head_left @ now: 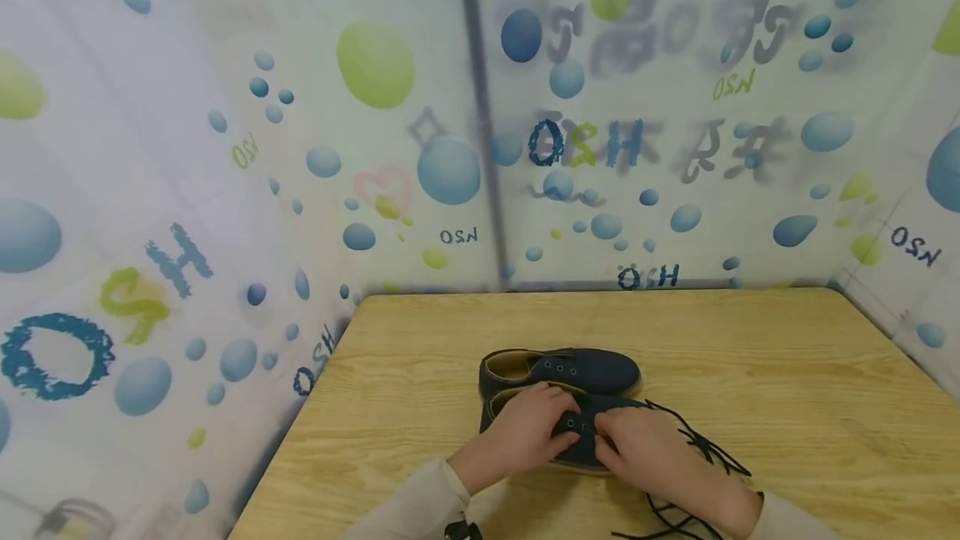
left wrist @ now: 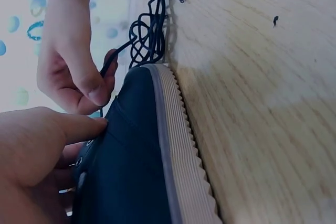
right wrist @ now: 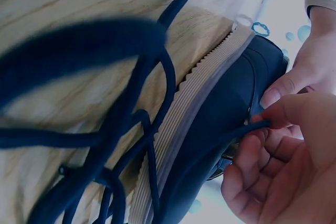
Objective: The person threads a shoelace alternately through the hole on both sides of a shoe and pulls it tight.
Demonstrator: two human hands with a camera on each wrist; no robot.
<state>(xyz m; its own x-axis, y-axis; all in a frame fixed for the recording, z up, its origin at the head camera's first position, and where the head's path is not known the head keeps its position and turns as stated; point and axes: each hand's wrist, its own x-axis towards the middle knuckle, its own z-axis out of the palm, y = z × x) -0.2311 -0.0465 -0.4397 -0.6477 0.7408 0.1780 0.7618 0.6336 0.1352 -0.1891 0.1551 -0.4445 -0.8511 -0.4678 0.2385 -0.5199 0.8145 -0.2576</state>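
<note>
So the near shoe (head_left: pixel 588 450) is sitting upright, sole down, around the middle of the table (head_left: pixel 810 390) toward the person, long axis running side to side and toe pointing right in the head view. It's dark navy, matte and smooth-looking (can't tell if leather or cloth), with a rounded toe, metal-rimmed eyelets (head_left: pixel 571 423) and a pale ribbed sole (left wrist: pixel 181 140) with a zigzag lower edge. The left hand (head_left: pixel 528 430) has its fingers curved over the eyelet area, thumb pressed on the near side, so it's gripping the shoe there. The right hand (head_left: pixel 656 448) has thumb and index finger pinched together on a dark lace (right wrist: pixel 239 130), other fingers curled in; loose cord loops and crosses past the toe. Right behind, the far shoe (head_left: pixel 600 369) lies parallel, same navy, toe also right, with a tan lining. Table's light wood grain, rounded at the back corners. Cream sleeves (head_left: pixel 416 500) on both arms, and behind it all a thin-looking white backdrop (head_left: pixel 645 190) covered in blue and green bubbles and mirrored "H2O" lettering.
</note>
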